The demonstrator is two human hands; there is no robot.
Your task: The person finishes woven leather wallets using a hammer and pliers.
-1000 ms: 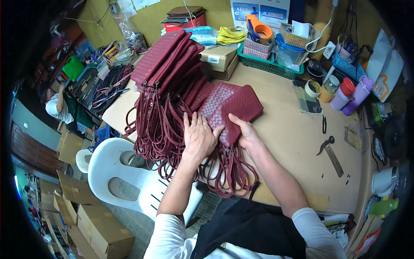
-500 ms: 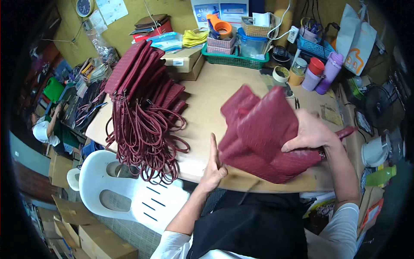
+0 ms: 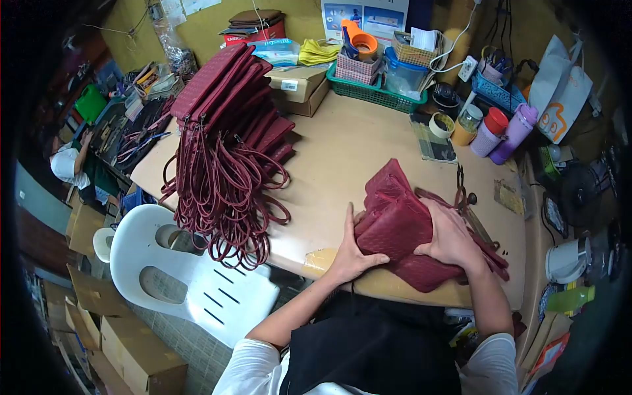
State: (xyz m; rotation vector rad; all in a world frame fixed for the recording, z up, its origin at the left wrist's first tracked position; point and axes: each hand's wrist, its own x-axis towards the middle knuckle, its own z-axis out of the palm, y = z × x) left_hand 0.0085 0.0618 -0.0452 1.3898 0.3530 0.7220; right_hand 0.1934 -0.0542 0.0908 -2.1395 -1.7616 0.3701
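Observation:
A burgundy embossed leather pouch (image 3: 401, 227) is folded and bunched up over the front edge of the table. My left hand (image 3: 352, 253) holds it from the left, thumb along the near side and fingers partly hidden behind it. From the right, my right hand (image 3: 451, 240) grips it with the thumb pressed on the front. A burgundy strap or flap trails out beside my right wrist. To the left stands a tall stack of similar burgundy pouches (image 3: 230, 92), their looped wrist straps (image 3: 227, 191) hanging over the table edge.
Beyond my right hand lies a dark-handled metal tool (image 3: 471, 210). Tape (image 3: 442, 125), jars and a purple bottle (image 3: 517, 135) line the back right, near a green basket (image 3: 375, 92). A white chair (image 3: 197, 283) stands at the left front. Another person (image 3: 69, 164) is far left.
My left hand, earlier apart with fingers extended, now holds the pouch. The pouch has come lower and is more compressed between both hands. The camera view has shifted slightly.

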